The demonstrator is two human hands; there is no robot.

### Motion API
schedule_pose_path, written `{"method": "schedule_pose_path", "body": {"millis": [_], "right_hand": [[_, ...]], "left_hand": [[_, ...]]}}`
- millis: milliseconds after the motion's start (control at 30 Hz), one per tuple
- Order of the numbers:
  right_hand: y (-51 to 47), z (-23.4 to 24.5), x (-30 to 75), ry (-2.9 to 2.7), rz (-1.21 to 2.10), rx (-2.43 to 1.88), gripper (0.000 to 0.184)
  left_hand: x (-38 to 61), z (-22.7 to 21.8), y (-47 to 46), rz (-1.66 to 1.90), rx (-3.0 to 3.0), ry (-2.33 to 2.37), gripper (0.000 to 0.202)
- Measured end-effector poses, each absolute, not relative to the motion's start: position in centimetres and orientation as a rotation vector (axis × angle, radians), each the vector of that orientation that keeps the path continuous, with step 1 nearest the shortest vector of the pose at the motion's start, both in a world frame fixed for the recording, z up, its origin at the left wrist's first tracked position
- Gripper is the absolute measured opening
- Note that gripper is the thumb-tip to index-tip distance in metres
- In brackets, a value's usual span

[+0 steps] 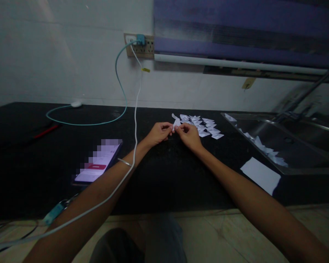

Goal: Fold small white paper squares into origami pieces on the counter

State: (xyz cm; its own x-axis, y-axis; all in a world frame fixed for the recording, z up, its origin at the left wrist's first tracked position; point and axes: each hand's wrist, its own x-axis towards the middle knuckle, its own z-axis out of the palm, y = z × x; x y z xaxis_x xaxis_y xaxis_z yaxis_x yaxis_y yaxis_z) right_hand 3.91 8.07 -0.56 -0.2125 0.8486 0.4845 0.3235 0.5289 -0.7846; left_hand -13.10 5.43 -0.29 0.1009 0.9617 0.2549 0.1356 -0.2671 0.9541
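Between my two hands is a small piece of folded white paper (pixel 176 123), pinched by the fingers of both. My left hand (pixel 159 133) grips its left side, thumb and fingertips together. My right hand (pixel 190 136) holds its right side the same way. The finer folds are too small to make out. Just behind and right of my hands, several folded white paper shapes (pixel 208 128), pointed like little boats, stand in rows on the black countertop (pixel 164 179).
More folded papers (pixel 265 148) line the left rim of the steel sink (pixel 298 142). A white paper stack (pixel 261 175) lies at right. A lit phone (pixel 98 162) rests left. A white cable (pixel 136 124) crosses my left arm; a teal cable (pixel 98 124) loops behind. Keys with a teal tag (pixel 55 213) sit near the front edge.
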Motion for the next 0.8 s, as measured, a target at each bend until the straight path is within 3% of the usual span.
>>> {"method": "schedule_pose_path", "body": {"millis": [133,333,800], "right_hand": [[8.6,-1.0,3.9,-1.699,0.686,-0.995,0.031],[9.3,-1.5,3.7,-1.518,1.105,-0.870,0.045],[9.1,-1.2,3.9,-1.525,1.187,-0.740,0.028]], "left_hand": [[-13.1,-0.2,5.4,1.274,1.567,1.122,0.029],[-13.1,0.1,5.3,1.281,1.591,1.151,0.023],[-13.0,0.0,5.3,1.270,1.564,1.102,0.022]]}}
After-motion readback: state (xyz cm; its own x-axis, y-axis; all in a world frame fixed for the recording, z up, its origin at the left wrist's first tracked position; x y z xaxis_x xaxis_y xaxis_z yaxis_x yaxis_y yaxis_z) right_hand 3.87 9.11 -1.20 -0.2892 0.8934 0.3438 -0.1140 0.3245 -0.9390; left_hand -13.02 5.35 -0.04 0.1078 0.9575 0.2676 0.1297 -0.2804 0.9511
